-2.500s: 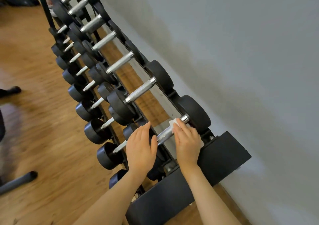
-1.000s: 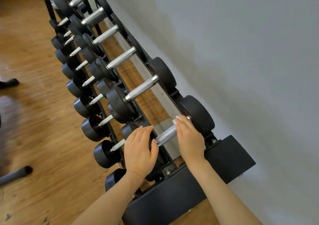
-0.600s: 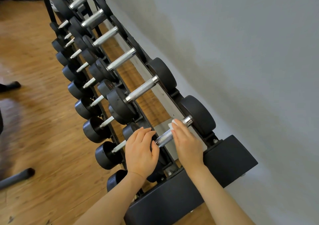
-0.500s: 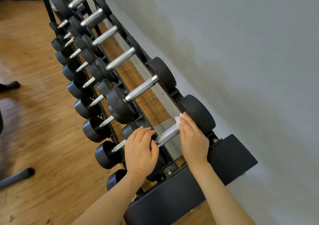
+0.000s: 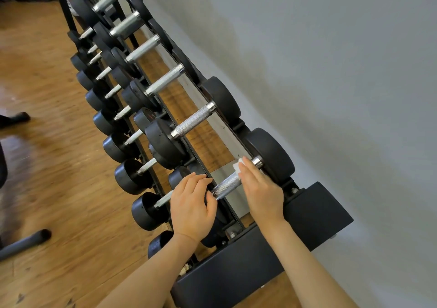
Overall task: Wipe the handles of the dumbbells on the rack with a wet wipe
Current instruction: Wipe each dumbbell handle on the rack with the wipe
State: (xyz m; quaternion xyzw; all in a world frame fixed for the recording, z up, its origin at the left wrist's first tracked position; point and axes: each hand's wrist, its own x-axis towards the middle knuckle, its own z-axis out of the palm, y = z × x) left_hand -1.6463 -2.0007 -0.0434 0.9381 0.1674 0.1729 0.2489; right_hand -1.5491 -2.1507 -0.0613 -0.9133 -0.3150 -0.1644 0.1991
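Two tiers of black-headed dumbbells fill the black steel rack [image 5: 314,210] along a grey wall [image 5: 331,71], above a wooden floor [image 5: 47,189]. At the near end of the upper tier, a person's right hand [image 5: 262,189] lies with straight fingers pressing a small white wet wipe [image 5: 237,166] onto the knurled chrome handle [image 5: 228,184] of the last dumbbell [image 5: 272,154]. Left hand [image 5: 191,203], fingers curled, rests over that dumbbell's front head.
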